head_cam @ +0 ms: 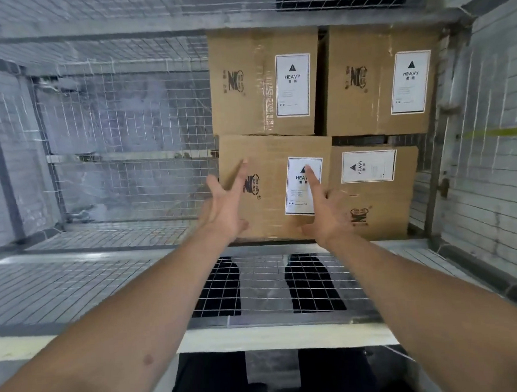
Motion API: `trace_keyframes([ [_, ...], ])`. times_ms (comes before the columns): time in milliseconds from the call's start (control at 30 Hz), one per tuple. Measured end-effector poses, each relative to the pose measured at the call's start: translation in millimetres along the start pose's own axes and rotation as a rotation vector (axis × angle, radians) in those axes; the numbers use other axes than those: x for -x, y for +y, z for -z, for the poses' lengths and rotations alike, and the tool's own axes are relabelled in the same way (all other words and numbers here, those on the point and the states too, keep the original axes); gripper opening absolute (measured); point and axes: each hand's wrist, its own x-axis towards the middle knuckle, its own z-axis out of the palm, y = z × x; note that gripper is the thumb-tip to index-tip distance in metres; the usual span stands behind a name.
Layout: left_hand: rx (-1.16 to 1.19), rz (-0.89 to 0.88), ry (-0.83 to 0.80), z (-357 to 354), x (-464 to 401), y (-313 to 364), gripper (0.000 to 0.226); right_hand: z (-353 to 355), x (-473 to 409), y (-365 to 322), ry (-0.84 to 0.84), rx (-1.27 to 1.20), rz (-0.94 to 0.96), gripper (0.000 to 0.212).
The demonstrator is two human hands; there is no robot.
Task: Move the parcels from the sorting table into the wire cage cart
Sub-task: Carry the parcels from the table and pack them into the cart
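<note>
Several brown cardboard parcels with white HEAVY labels lie in the right half of the wire cage cart (120, 137). The nearest parcel (270, 164) lies at the cart's front, beside another parcel (382, 206) on its right. Two more, a far left parcel (245, 105) and a far right parcel (369, 104), sit behind them. My left hand (226, 204) stretches out with straight fingers over the near parcel's left part. My right hand (324, 207) reaches with straight fingers over its label. Whether the fingers touch the cardboard is unclear.
The cart's left half shows bare wire mesh floor (117, 234). Its lowered front mesh panel (265, 283) lies under my forearms, with my dark trouser legs visible through it. Grey mesh walls (490, 151) close the sides and back.
</note>
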Motion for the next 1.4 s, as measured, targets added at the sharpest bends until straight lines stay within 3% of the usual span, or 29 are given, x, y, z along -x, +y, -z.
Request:
trace_keyframes([
  [233,-0.063,0.064,-0.034,-26,-22,-13,0.161,-35,-30,14,-0.08,0.028,0.017,0.124],
  [500,-0.143,0.055,-0.097,-42,-19,-27,0.14,-41,-35,22,-0.096,0.032,0.073,0.089],
  [633,-0.267,0.039,-0.058,-45,-21,-24,0.121,-36,-33,10,-0.037,0.182,0.059,0.077],
  [733,-0.435,-0.093,0.048,-47,-27,-18,0.105,-37,-34,-1,0.089,0.364,0.137,0.072],
  [833,-0.473,-0.167,0.045,-45,-31,-11,0.093,-34,-39,-13,0.083,0.45,0.202,0.069],
  [1100,-0.396,-0.279,-0.007,-1,-23,2,0.047,-12,-17,-35,0.016,0.34,0.205,0.054],
  [1400,-0.547,-0.519,-0.009,93,54,34,0.047,42,80,-69,0.144,0.281,0.254,0.058],
])
